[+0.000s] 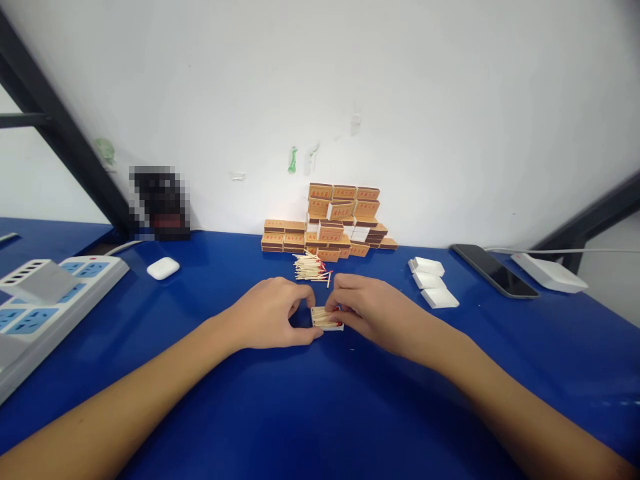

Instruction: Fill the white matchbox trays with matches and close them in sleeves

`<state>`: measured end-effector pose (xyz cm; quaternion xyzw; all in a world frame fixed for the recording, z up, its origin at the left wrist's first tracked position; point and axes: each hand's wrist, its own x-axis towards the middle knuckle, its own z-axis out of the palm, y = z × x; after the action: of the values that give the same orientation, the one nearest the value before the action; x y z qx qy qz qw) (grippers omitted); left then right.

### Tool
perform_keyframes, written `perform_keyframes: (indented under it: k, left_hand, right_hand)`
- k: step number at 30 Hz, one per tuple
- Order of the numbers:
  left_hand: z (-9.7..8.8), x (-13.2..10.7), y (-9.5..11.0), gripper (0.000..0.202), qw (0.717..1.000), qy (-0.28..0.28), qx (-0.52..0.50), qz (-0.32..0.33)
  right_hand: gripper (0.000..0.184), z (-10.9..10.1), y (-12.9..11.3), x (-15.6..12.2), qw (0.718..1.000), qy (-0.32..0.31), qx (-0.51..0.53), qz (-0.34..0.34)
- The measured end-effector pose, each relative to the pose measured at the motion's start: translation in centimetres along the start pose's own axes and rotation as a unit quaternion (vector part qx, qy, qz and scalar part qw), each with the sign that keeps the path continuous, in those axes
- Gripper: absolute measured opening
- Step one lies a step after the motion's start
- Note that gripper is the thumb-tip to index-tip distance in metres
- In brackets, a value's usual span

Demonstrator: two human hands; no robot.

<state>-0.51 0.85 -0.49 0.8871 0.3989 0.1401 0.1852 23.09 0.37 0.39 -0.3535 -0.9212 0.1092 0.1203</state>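
At your far left, a power strip [100, 272] lies along the blue tabletop [300, 413] with a white plug-in adapter [43, 283] on it. Next comes a small white rounded case [163, 268], with a dark, pixelated object [161, 203] behind it near the wall. Your left hand [270, 313] reaches in from the left, its thumb and forefinger curved around the left end of a small tray [335, 328], thumb at the near corner and forefinger by the far one; you can't tell from here how firmly they press. Just beyond that tray you have a pile of loose matches [309, 267], red heads to the right, and behind it a stepped stack of orange matchboxes [325, 230] against the wall. The tray sits between your hands, with a layer of matchsticks [323, 316] in it. Your right hand [383, 313] covers its right end, fingertips bent close together on the sticks; whether they pinch one can't be told. Farther right lie three small white boxes [440, 298], then a black phone [495, 270] and a flat white device [550, 273].
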Motion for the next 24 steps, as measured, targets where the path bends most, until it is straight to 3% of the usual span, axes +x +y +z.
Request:
perform_keyframes:
  k: [15, 19, 24]
  left_hand:
    - [-0.04, -0.03, 0.03, 0.035, 1.000, 0.007, 0.000, 0.012]
    - [0.00, -0.04, 0.08, 0.046, 0.998, 0.052, -0.013, 0.035]
    - [0.59, 0.04, -0.45, 0.030, 0.989, 0.111, 0.000, 0.094]
  right_hand:
    - [0.014, -0.02, -0.28, 0.10, 1.000, 0.006, -0.021, 0.001]
    - [0.013, -0.06, -0.12, 0.19, 1.000, 0.025, -0.016, 0.005]
    - [0.011, -0.17, 0.12, 0.22, 0.997, 0.069, -0.028, -0.006]
